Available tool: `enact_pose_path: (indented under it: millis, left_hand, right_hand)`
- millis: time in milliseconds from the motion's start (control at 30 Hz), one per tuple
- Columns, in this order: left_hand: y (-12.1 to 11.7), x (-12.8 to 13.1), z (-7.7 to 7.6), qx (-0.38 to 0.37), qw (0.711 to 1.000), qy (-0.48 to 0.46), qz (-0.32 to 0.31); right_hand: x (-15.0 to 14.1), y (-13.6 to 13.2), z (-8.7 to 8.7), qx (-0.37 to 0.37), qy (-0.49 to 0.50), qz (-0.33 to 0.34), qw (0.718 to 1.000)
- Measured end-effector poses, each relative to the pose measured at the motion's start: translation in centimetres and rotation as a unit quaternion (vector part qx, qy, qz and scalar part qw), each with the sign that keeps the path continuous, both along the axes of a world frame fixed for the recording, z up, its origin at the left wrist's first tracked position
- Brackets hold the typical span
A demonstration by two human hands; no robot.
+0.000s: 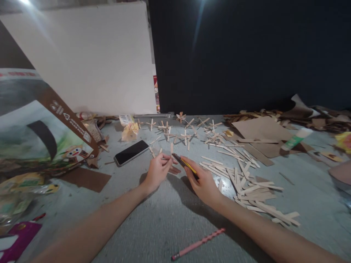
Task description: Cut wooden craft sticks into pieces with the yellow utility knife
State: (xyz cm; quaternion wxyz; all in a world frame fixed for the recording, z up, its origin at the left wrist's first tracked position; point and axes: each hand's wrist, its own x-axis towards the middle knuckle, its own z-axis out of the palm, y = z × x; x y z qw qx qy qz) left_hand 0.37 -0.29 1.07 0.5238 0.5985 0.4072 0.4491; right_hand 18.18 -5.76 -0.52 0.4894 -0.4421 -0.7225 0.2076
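My left hand (159,171) pinches a pale wooden craft stick (172,149), which points up from the fingertips. In my right hand (201,182) is a yellow and black utility knife (186,163), its tip close to the stick. Whether the blade touches the wood I cannot tell. Beyond both hands stand several small crosses made of craft sticks (185,138). Loose craft sticks (257,193) lie in a heap to the right of my right hand. A dark-screened phone (132,152) rests to the left of my left hand.
A pink twisted pencil (199,244) lies near the front. Brown cardboard (259,131) and a glue stick (297,139) are at the right. A printed bag (44,135) stands left, above a purple item (20,237). White (90,58) and black panels (246,54) rise behind.
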Motion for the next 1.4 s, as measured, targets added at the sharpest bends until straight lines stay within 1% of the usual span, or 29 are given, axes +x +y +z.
enact_pose_path:
  millis: [267,533,800,967,1033,1067,1167,1267,1300,1333,1367,1400]
  left_hand:
    - [0.1,0.0,-0.2,0.015,1.0,-0.007,0.0]
    - [0.0,0.1,-0.6,0.034,0.999,0.006,0.022]
    - [0.2,0.0,-1.1,0.01,1.0,-0.017,0.006]
    - [0.3,0.0,-1.1,0.026,0.999,-0.019,0.003]
    - [0.3,-0.1,-1.2,0.029,0.999,-0.018,0.007]
    - [0.4,-0.1,-1.2,0.031,0.999,-0.016,0.009]
    - [0.5,-0.2,-1.4,0.04,0.999,-0.014,0.016]
    - [0.8,-0.2,-1.5,0.029,0.999,-0.02,0.02]
    - [0.8,-0.2,-1.5,0.021,0.999,-0.024,0.02]
    - [0.9,-0.2,-1.5,0.012,0.999,-0.03,0.021]
    - [0.9,-0.2,-1.4,0.004,0.999,-0.036,0.022]
    - [1.0,-0.2,-1.3,-0.001,0.999,-0.041,0.023]
  right_hand:
    - [-0.1,-0.2,0.1,0.001,0.006,0.005,1.0]
    - [-0.6,-0.7,-0.3,-0.021,0.018,0.002,1.0]
    - [-1.4,-1.0,0.0,-0.057,0.062,0.001,0.996]
    - [-1.8,-1.1,-0.1,-0.095,0.111,-0.003,0.989]
    - [-1.8,-1.0,-0.2,-0.143,0.162,0.015,0.976]
    - [-1.8,-0.9,-0.1,-0.178,0.196,0.029,0.964]
    - [-1.6,-0.5,0.2,-0.278,0.299,0.073,0.91]
    - [-1.4,-0.4,0.7,-0.321,0.379,0.11,0.861]
    - [-1.3,-0.4,0.9,-0.324,0.394,0.119,0.852]
    - [-1.3,-0.5,1.0,-0.321,0.402,0.121,0.849]
    - [-1.2,-0.5,1.0,-0.311,0.4,0.117,0.854]
    - [-1.2,-0.5,1.0,-0.295,0.39,0.106,0.866]
